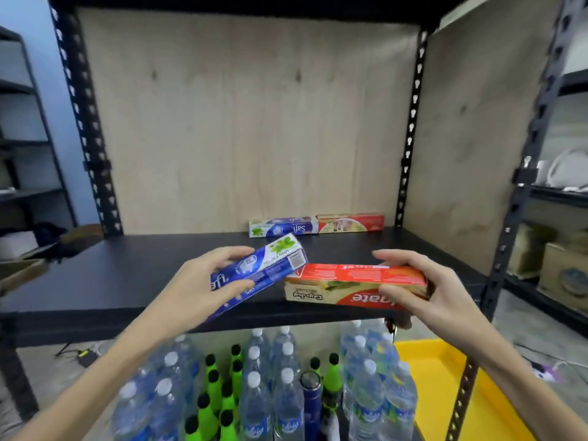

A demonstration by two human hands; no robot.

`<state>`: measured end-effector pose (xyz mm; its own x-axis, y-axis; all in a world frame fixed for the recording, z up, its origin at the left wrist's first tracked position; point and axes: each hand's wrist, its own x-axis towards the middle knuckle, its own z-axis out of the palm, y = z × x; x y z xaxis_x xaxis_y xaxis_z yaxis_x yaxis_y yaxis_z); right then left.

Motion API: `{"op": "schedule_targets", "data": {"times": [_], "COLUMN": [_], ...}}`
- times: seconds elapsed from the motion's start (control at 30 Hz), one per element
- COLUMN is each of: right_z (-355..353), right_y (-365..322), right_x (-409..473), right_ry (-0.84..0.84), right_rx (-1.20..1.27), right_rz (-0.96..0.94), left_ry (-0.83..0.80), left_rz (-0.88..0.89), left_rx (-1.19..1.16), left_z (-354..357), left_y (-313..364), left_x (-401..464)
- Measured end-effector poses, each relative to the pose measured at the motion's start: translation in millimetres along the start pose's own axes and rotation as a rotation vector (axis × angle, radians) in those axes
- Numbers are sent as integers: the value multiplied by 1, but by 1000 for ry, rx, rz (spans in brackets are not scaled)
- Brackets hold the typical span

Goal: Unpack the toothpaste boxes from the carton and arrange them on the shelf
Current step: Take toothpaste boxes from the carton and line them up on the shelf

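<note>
My left hand (194, 288) grips a blue toothpaste box (264, 268), tilted with its far end up to the right, over the front of the black shelf (133, 268). My right hand (426, 291) holds a red toothpaste box (353, 283) lying level beside it; the two boxes nearly touch at their inner ends. At the back of the shelf, against the plywood panel, a second blue box (283, 226) and a second red box (351, 223) lie end to end. No carton is in view.
Below the shelf stand several clear water bottles (286, 393) and green bottles (219, 389) with black caps. A yellow tray (445, 386) lies at lower right. Black perforated posts (410, 138) frame the shelf. Other racks stand left and right.
</note>
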<state>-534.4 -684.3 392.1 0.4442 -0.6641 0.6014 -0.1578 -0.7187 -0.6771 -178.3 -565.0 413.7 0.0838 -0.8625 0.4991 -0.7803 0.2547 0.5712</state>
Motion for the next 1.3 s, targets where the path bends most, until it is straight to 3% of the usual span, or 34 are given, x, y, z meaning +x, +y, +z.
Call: {"op": "schedule_targets", "data": {"times": [0.37, 0.47, 0.9, 1.07, 1.2, 1.3], "right_z": [-35, -48, -48, -34, -28, -24], "right_y": [94, 136, 248, 265, 266, 263], "right_x": [87, 110, 224, 239, 244, 241], "right_ry": [-118, -107, -89, -138, -76, -56], "right_rx": [-75, -259, -538, -726, -830, -827], "right_rz": [179, 197, 100, 55, 45, 42], "left_ry": [-188, -214, -50, -7, -50, 11], "left_rz": [-102, -105, 216, 174, 197, 188], "left_rx": [236, 333, 529, 555, 500, 419], "left_z": [38, 58, 116, 125, 122, 121], "left_y": [-67, -84, -141, -144, -147, -148], "left_x": [130, 157, 244, 255, 257, 257]}}
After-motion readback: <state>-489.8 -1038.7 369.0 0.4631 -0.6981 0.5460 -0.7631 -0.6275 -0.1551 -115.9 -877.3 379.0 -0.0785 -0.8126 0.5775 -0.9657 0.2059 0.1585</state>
